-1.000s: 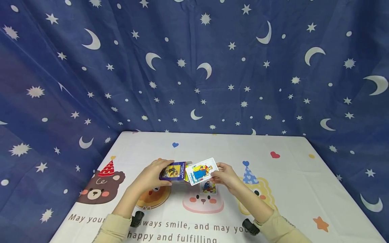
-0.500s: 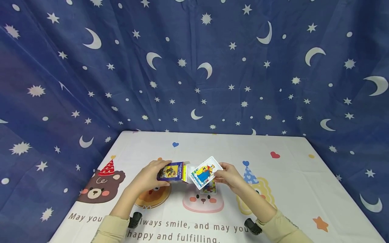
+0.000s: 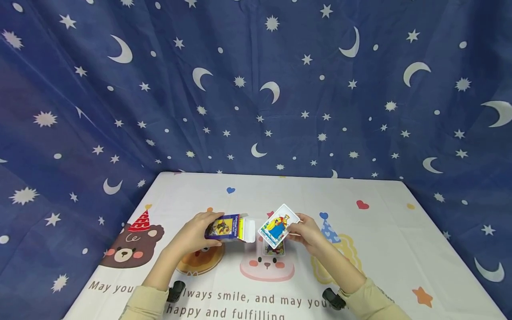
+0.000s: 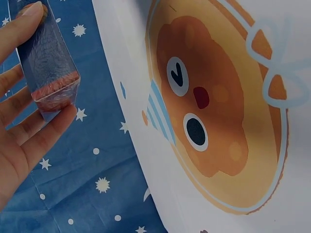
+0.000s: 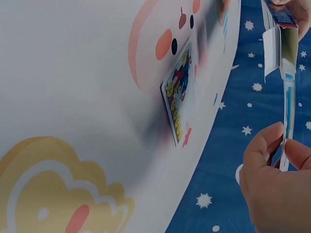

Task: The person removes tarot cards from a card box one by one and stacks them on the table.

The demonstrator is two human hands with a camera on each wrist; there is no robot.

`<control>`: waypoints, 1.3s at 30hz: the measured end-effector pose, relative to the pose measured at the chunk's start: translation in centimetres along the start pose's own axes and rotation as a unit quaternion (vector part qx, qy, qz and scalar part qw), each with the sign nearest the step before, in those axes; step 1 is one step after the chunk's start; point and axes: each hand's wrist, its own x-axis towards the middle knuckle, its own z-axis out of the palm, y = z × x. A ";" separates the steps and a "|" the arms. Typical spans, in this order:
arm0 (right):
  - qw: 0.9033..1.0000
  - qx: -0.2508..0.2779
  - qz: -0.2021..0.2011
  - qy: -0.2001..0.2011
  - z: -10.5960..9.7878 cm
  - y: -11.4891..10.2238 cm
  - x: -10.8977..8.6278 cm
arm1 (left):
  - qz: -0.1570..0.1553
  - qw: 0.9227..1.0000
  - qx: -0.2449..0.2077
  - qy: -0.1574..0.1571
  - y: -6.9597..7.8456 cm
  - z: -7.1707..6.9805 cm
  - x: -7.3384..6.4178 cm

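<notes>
In the head view, my left hand (image 3: 196,233) grips a purple-blue card box (image 3: 224,227) by its closed end, over the table. The box's white flap stands out on the right, at its open end. My right hand (image 3: 307,231) pinches a tarot card (image 3: 277,227) by its right edge, picture up, showing a figure in blue and yellow. The card is tilted and apart from the box. Beneath it, partly covered, a small stack of cards (image 3: 274,250) lies on the table. Seen from the right wrist, the held card (image 5: 288,107) appears edge-on.
A white tablecloth (image 3: 380,240) printed with cartoon animals, hearts and lettering covers the table. Behind and to the left hangs a dark blue curtain (image 3: 224,102) with stars and moons. Black wrist cameras (image 3: 334,298) sit near both sleeves.
My right hand has drawn the card rightward, away from the box mouth, and turned it to a steeper slant. The left hand and box have shifted slightly left; the white flap now shows fully.
</notes>
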 end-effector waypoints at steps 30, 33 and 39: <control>0.999 -0.017 -0.020 0.025 -0.8 1.1 1.8 | -0.004 1.000 -0.003 -0.004 -0.2 0.0 0.3; 0.999 -0.035 -0.014 0.030 -0.9 1.2 2.1 | -0.003 1.000 -0.003 -0.005 -0.3 0.0 0.3; 0.998 -0.061 -0.004 0.032 -0.9 1.4 2.5 | -0.003 1.000 -0.002 -0.008 -0.4 0.1 0.2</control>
